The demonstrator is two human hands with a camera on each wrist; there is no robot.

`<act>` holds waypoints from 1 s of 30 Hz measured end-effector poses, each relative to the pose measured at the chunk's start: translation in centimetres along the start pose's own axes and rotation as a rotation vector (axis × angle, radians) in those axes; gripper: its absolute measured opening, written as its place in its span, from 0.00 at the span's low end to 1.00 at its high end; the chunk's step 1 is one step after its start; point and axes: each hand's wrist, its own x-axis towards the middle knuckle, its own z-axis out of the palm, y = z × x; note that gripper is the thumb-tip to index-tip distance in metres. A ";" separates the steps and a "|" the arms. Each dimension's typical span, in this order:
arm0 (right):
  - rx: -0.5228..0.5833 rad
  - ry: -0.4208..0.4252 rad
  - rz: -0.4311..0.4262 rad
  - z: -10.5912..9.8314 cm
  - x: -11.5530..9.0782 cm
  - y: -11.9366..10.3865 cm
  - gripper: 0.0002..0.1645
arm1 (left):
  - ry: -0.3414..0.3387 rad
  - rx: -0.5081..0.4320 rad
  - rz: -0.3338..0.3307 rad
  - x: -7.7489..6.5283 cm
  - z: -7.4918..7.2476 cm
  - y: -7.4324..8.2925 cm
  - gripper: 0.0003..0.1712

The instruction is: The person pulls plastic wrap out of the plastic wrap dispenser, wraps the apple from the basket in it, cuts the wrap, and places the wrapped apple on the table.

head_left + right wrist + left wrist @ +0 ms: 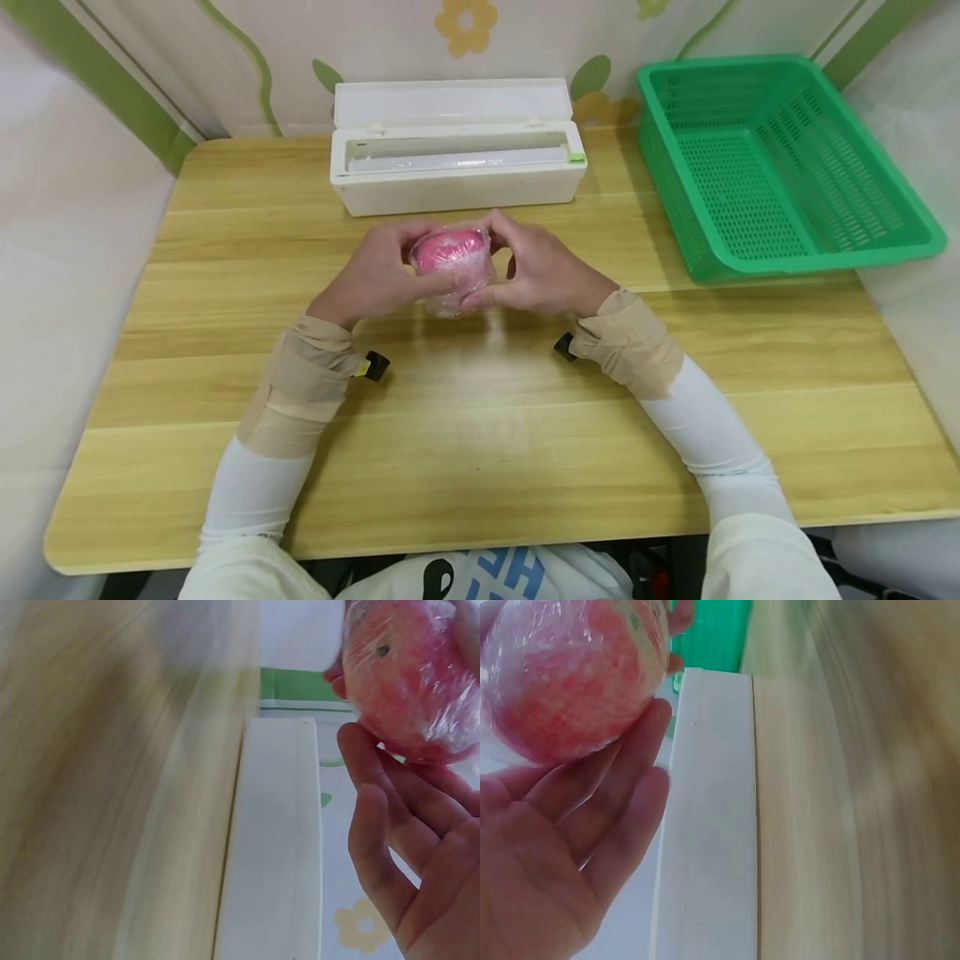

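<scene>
Both hands hold a round, pinkish-red fruit (450,250), an apple by its look, above the wooden table just in front of the white box. Shiny cling film (536,645) covers it in creases. My left hand (386,271) grips its left side, thumb across the near face and fingers behind. On the opposite side, my right hand (543,265) pinches it between thumb and fingers. A small dark spot shows on the fruit (420,682) through the film in the right wrist view. Loose film hangs at its lower edge.
Behind the hands stands a white cling film dispenser (457,192), lid raised, with a roll (457,160) inside and a green piece at its right end. A green plastic basket (825,267) sits at the back right. A flowered curtain hangs behind the table (480,467).
</scene>
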 end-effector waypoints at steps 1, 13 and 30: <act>-0.001 0.005 -0.014 -0.1 0.0 0.0 0.34 | -0.005 0.001 0.006 0.0 -0.1 0.0 0.34; 0.096 -0.005 0.015 -0.6 0.1 0.4 0.39 | -0.045 0.010 0.061 0.2 -0.4 -0.5 0.58; 0.011 0.034 -0.135 -0.7 0.2 0.9 0.41 | -0.108 -0.040 0.185 0.3 -0.7 -1.3 0.69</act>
